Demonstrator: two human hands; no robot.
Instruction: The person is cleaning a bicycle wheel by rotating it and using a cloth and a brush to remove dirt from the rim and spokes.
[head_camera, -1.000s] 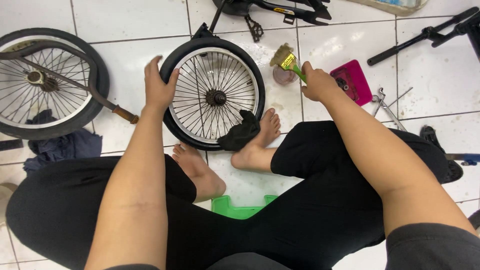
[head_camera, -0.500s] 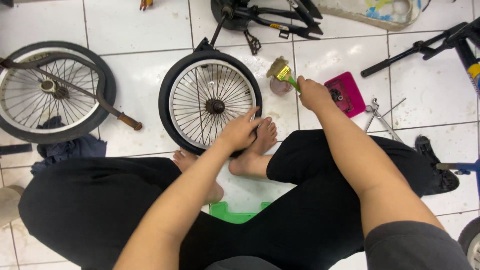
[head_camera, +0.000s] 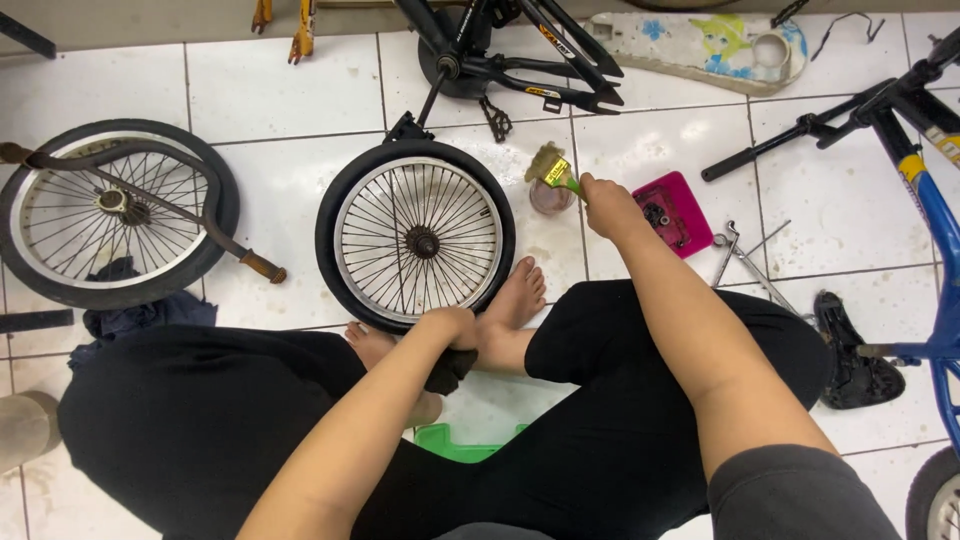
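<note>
Overhead, the left hand grips a dark rag at the near rim of the wheel lying on the floor; the right hand is closed on a brush over a small cup

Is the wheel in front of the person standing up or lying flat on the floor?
Lying flat. The wheel shows its full round rim and spokes from above on the tiles; the left hand is at its near edge.
</note>
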